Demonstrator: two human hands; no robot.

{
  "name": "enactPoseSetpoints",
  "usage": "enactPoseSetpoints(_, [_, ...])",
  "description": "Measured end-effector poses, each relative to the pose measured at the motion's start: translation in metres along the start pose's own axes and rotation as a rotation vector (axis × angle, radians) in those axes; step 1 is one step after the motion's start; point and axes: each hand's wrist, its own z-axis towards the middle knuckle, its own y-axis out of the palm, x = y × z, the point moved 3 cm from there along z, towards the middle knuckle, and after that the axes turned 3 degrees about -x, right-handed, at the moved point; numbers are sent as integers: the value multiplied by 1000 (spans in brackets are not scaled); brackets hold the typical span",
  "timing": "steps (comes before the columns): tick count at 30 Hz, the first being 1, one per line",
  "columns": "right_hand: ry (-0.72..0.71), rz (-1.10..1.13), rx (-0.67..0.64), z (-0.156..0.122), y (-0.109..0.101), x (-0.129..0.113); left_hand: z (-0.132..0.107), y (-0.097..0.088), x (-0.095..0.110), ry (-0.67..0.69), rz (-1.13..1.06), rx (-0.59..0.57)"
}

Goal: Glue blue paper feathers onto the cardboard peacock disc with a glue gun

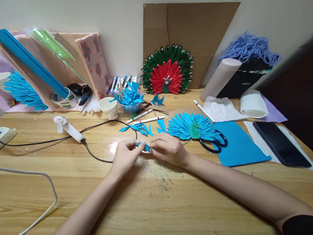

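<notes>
Between my fingertips is a small blue felt piece [146, 147], low over the middle of the table. My left hand [127, 155] pinches it from the left, and my right hand [168, 148] has its fingers closed on it from the other side. Just beyond my hands lie loose blue leaf-shaped pieces [145, 129] and a red-banded white marker [149, 120]. To the right of my right hand rests a blue felt peacock [185, 125] with a green body. Black-handled scissors [214, 147] lie partly beneath it, on a blue felt sheet [237, 144].
A glue gun [68, 130] with a trailing cord lies left of my hands. A paper cup [108, 108] and a bowl of blue scraps [130, 105] stand behind. Against cardboard [190, 26] leans a red and green peacock [165, 71]. A phone [281, 144] lies at right.
</notes>
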Motion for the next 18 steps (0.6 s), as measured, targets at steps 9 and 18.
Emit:
enactPoseSetpoints(9, [255, 225, 52, 4, -4, 4, -9, 1, 6, 362, 327, 111])
enactPoseSetpoints(18, [328, 309, 102, 5, -6, 4, -11, 1, 16, 490, 426, 41])
